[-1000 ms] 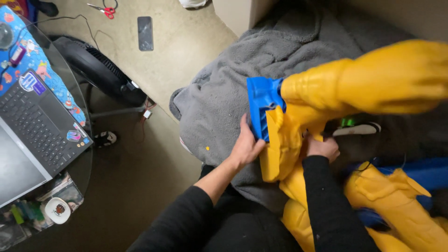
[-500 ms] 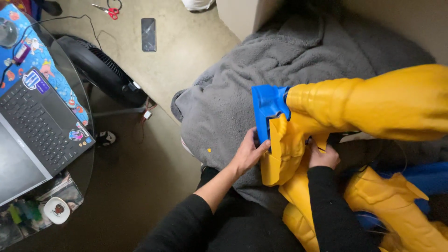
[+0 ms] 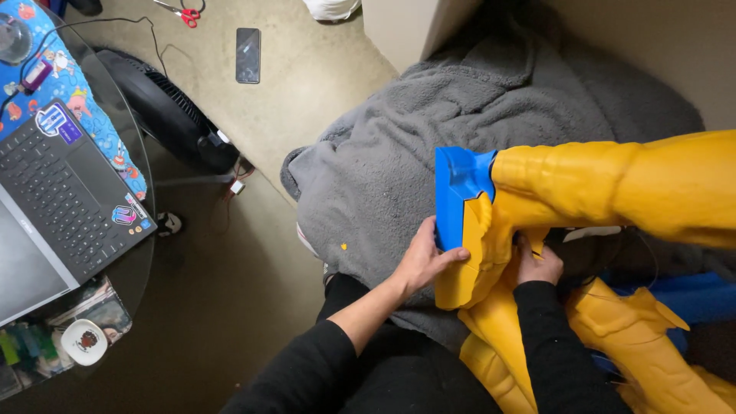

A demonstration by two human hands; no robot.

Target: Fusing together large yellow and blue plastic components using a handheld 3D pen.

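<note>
A large yellow moulded plastic piece (image 3: 613, 188) with a blue end part (image 3: 458, 188) lies across a grey fleece blanket (image 3: 399, 153). My left hand (image 3: 429, 257) presses against the blue and yellow edge at its lower left, fingers curled onto it. Just to the right, my right hand (image 3: 538, 264) grips the yellow piece from underneath, partly hidden by it. More yellow moulded parts (image 3: 629, 345) lie below, beside my black sleeves.
An open laptop (image 3: 54, 199) sits on a round glass table with a colourful cloth at the left. A black fan (image 3: 172, 115), a phone (image 3: 248, 54) and red-handled scissors (image 3: 184, 11) lie on the floor. A blue piece (image 3: 690, 295) shows at the right.
The yellow piece with its blue end has shifted slightly down and right in view. Both hands have stayed on it, moving with it.
</note>
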